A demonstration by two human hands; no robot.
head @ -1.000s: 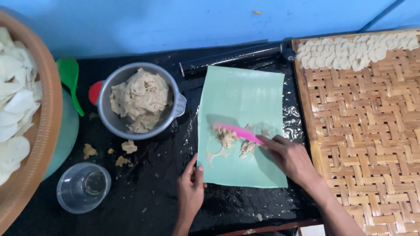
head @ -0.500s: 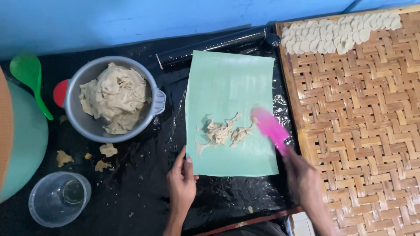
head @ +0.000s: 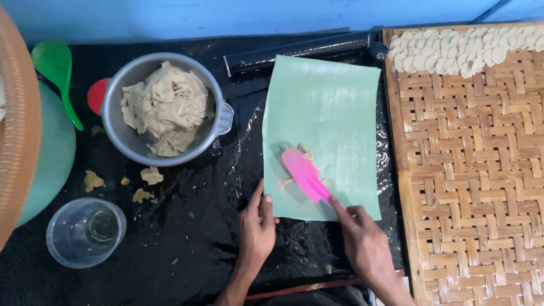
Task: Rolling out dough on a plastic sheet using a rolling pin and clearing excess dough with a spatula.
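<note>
The small lump of dough [head: 294, 161] is being pressed near the lower left part of the pale green sheet [head: 334, 107], and most of it is being hidden under the pink spatula blade [head: 303, 174]; only pale scraps are being shown at the blade's upper and left edges. The spatula's handle is being covered by the right hand [head: 365, 243], so its length cannot be made out. Both forearms are being cut off by the lower edge of the view. The brown rimmed basket [head: 22, 130] at the far left is being cropped, and the teal object beneath it is hard to identify.

Compared with half a second ago, the blade is being seen laid over the dough rather than lifted to its right, and the dough is being seen less spread out.

The right hand is being held closed around the spatula handle, index finger stretched along it toward the blade. The left hand [head: 258, 229] is being kept flat and open, nothing gripped, fingertips being rested on the sheet's lower left edge.

The sheet is being spread on black plastic film [head: 192, 226]. To its left a metal bowl of dough [head: 164, 107] is being seen, with crumbs [head: 150, 175] below it, a clear plastic cup [head: 85, 232], and a green spoon [head: 56, 73]. A woven bamboo tray [head: 470, 181] is being seen at the right, with pale dough discs [head: 464, 51] along its top.
</note>
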